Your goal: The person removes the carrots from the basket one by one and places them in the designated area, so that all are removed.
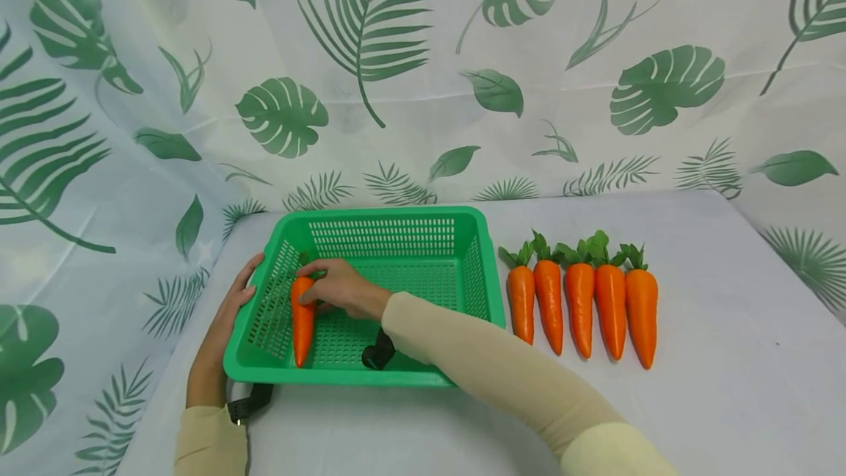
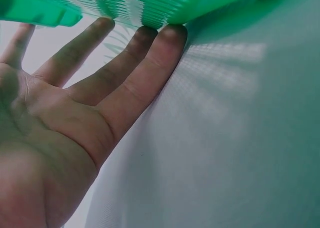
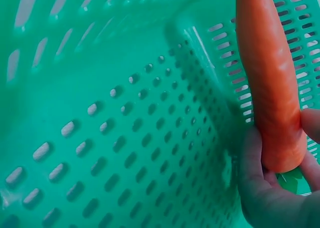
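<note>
A green plastic basket (image 1: 370,377) with slotted walls stands on the white-covered table. Inside it, near the left wall, my right hand (image 1: 340,289) grips an orange carrot (image 1: 302,325) by its thick leafy end, the tip pointing toward the near rim. The right wrist view shows fingers and thumb around the carrot (image 3: 270,73), with a bit of green leaf below it. My left hand (image 1: 231,307) is at the basket's left outer side. In the left wrist view its fingers are extended, fingertips touching the slotted wall (image 2: 135,8).
To the right of the basket, several carrots (image 1: 580,311) with green leafy tops lie side by side in a row, tips toward me. A white cloth with green leaf prints (image 1: 410,116) hangs behind and at the sides of the table.
</note>
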Action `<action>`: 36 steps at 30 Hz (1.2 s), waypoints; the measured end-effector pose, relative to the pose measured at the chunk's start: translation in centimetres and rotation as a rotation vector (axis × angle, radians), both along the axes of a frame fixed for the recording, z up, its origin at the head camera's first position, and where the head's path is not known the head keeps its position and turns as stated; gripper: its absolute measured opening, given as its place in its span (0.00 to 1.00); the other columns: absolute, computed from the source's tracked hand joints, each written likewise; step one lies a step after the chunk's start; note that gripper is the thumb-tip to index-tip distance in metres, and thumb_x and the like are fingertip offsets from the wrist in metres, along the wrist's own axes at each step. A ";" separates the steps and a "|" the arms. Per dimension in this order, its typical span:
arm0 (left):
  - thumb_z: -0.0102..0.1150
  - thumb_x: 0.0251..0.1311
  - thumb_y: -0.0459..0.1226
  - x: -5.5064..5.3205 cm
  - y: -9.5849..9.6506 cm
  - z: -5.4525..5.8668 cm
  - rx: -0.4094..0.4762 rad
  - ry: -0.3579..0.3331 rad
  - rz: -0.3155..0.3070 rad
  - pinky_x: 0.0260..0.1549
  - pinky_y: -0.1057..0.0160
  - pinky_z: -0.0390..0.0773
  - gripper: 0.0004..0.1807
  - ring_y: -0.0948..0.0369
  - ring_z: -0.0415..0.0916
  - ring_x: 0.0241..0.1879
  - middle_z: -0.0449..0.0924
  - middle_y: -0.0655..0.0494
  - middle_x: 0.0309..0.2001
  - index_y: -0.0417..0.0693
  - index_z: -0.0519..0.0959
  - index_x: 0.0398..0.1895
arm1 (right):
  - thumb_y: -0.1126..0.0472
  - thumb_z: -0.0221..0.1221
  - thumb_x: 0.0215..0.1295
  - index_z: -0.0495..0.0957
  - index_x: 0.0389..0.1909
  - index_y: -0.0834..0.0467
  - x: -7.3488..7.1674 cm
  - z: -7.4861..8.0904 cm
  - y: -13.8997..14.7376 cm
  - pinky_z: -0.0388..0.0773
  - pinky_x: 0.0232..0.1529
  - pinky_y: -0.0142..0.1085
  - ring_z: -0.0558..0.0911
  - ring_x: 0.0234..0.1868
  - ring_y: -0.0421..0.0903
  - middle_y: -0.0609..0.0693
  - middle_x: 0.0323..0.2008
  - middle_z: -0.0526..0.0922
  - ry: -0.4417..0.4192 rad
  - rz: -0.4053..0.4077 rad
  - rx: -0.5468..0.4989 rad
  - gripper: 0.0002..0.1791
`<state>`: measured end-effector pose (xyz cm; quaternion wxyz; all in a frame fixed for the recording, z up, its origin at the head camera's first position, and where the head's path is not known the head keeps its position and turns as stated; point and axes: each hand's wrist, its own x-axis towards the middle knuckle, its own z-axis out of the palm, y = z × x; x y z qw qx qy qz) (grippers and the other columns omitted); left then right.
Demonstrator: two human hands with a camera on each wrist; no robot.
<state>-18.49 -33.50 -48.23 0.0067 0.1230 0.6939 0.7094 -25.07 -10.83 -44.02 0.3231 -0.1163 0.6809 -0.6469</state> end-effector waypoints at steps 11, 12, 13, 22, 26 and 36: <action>0.32 0.87 0.42 0.0 -0.1 0.0 -0.004 -0.002 0.013 0.52 0.68 0.78 0.32 0.67 0.73 0.59 0.63 0.66 0.70 0.50 0.46 0.88 | 0.76 0.67 0.67 0.81 0.67 0.64 -0.1 1.2 0.2 0.87 0.49 0.50 0.87 0.42 0.51 0.54 0.46 0.82 -0.040 0.013 0.000 0.27; 0.32 0.87 0.42 0.0 -0.1 0.0 -0.003 -0.002 0.011 0.52 0.69 0.78 0.31 0.67 0.73 0.59 0.63 0.66 0.71 0.51 0.47 0.88 | 0.76 0.67 0.67 0.81 0.67 0.64 -0.2 1.3 0.2 0.87 0.50 0.51 0.86 0.42 0.51 0.54 0.46 0.82 -0.046 0.010 -0.007 0.27; 0.33 0.87 0.42 0.0 -0.2 0.0 -0.004 -0.001 0.009 0.52 0.69 0.78 0.31 0.67 0.73 0.60 0.63 0.66 0.71 0.51 0.47 0.88 | 0.76 0.67 0.67 0.81 0.67 0.64 -0.3 1.5 0.2 0.86 0.51 0.51 0.86 0.42 0.52 0.55 0.46 0.82 -0.050 0.006 -0.015 0.27; 0.32 0.87 0.40 -0.2 0.0 -0.1 0.037 0.054 -0.019 0.53 0.69 0.78 0.29 0.68 0.74 0.60 0.67 0.70 0.70 0.59 0.53 0.87 | 0.76 0.66 0.68 0.80 0.68 0.64 -0.6 2.6 0.8 0.82 0.58 0.57 0.86 0.42 0.52 0.55 0.46 0.82 -0.079 0.002 -0.049 0.27; 0.32 0.87 0.40 -0.1 0.1 -0.1 0.021 0.025 -0.008 0.54 0.70 0.77 0.30 0.69 0.73 0.61 0.64 0.69 0.71 0.56 0.50 0.88 | 0.76 0.66 0.68 0.80 0.69 0.64 -0.6 3.2 1.2 0.81 0.58 0.58 0.86 0.42 0.52 0.54 0.46 0.83 -0.099 -0.005 -0.077 0.28; 0.33 0.87 0.43 0.3 0.2 0.2 -0.019 -0.032 0.025 0.51 0.68 0.79 0.31 0.66 0.74 0.58 0.63 0.64 0.71 0.54 0.48 0.88 | 0.77 0.65 0.69 0.78 0.71 0.66 -1.2 5.2 2.9 0.83 0.57 0.56 0.86 0.47 0.57 0.57 0.51 0.84 -0.126 -0.014 -0.187 0.29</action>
